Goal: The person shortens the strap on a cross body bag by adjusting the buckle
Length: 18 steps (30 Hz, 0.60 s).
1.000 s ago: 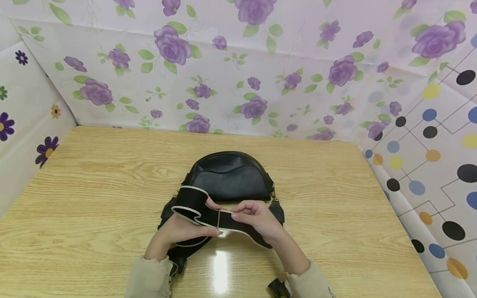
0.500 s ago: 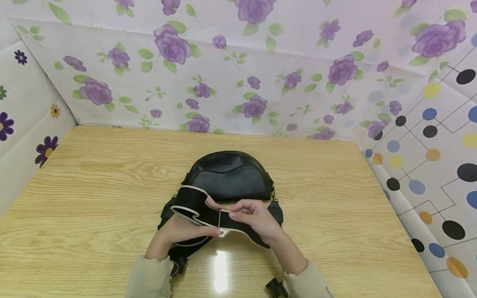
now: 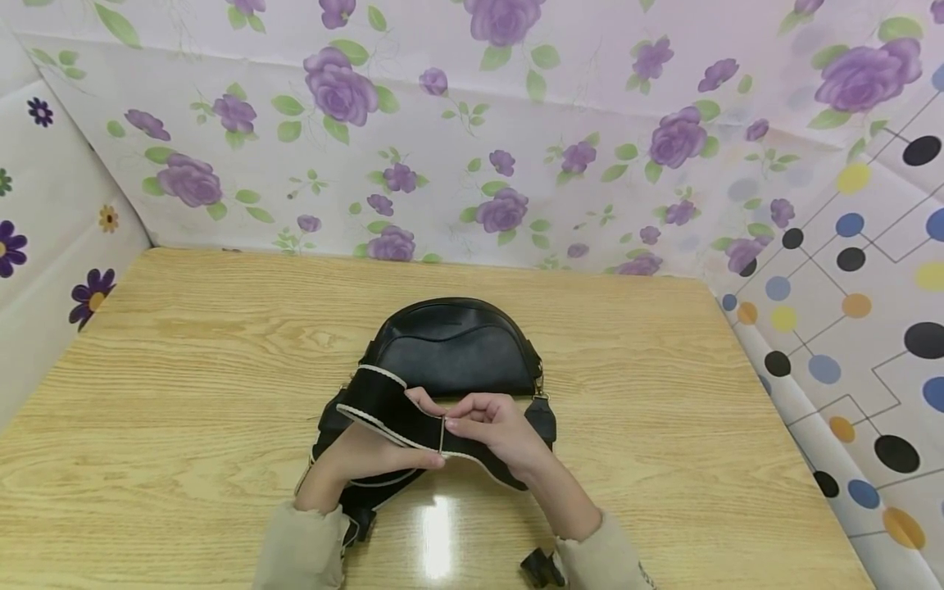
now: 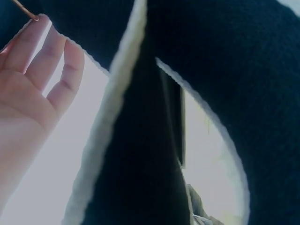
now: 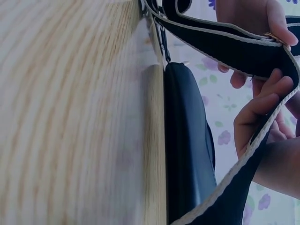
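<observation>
A black bag strap with white edges (image 3: 383, 401) is held up in front of a black half-moon shoulder bag (image 3: 453, 356). My left hand (image 3: 369, 455) grips the strap, its thumb along the lower edge beside a thin brass slide buckle (image 3: 442, 434). Just right of that buckle, my right hand (image 3: 509, 434) pinches the strap between thumb and fingers. In the left wrist view, the strap loops large across the picture, with a hand (image 4: 33, 79) behind it. The right wrist view has both hands on the strap, above the bag (image 5: 187, 140) lying on the table.
The strap's leather end tab (image 3: 542, 418) hangs from a metal clip at the bag's right side. Dark camera mounts show near both sleeves, one by the right cuff (image 3: 542, 567). The wooden table (image 3: 221, 344) meets a flowered wall covering (image 3: 442, 164) behind.
The brass buckle has shifted slightly right along with my left fingertips. My right hand has moved a little left, closer to it. The strap's loop at the left looks flatter.
</observation>
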Each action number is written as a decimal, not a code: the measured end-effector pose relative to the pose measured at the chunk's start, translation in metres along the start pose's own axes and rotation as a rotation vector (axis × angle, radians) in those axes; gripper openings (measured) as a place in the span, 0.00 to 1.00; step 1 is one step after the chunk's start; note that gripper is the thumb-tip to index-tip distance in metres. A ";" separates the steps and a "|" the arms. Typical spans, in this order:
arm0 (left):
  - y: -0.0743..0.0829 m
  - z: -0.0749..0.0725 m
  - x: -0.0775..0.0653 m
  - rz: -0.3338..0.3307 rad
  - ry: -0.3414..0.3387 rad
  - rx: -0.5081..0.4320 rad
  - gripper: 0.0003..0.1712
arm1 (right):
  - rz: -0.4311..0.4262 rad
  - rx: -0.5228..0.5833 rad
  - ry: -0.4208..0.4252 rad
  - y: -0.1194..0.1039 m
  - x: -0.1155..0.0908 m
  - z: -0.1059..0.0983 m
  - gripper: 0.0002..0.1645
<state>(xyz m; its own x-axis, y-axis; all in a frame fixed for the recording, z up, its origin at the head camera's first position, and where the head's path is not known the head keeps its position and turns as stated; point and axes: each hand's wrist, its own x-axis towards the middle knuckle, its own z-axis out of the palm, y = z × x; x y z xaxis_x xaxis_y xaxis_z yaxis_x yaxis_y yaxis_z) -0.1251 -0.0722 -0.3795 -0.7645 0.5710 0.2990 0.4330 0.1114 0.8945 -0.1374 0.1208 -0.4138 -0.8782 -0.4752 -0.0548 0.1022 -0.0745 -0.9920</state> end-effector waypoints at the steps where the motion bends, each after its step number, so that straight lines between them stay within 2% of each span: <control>1: -0.004 0.000 0.000 -0.002 -0.001 0.003 0.20 | 0.001 -0.004 -0.002 0.000 0.000 0.000 0.09; 3: -0.013 0.001 -0.001 0.001 -0.002 0.011 0.20 | 0.004 -0.011 -0.003 0.000 0.000 -0.001 0.12; 6: -0.017 0.001 -0.001 0.010 -0.003 0.013 0.20 | 0.015 -0.016 -0.003 -0.002 -0.001 -0.002 0.13; 11: -0.001 -0.001 0.000 0.007 -0.007 0.005 0.19 | 0.039 -0.025 -0.001 -0.005 -0.003 -0.004 0.15; 18: 0.000 -0.002 0.000 0.059 0.006 0.010 0.21 | 0.043 -0.046 0.003 -0.005 -0.005 -0.009 0.15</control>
<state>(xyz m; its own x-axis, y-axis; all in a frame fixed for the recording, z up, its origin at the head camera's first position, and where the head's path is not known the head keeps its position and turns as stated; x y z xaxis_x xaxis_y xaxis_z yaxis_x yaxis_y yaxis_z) -0.1258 -0.0737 -0.3786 -0.7403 0.5719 0.3533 0.4824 0.0860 0.8717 -0.1376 0.1313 -0.4096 -0.8750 -0.4742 -0.0976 0.1181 -0.0135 -0.9929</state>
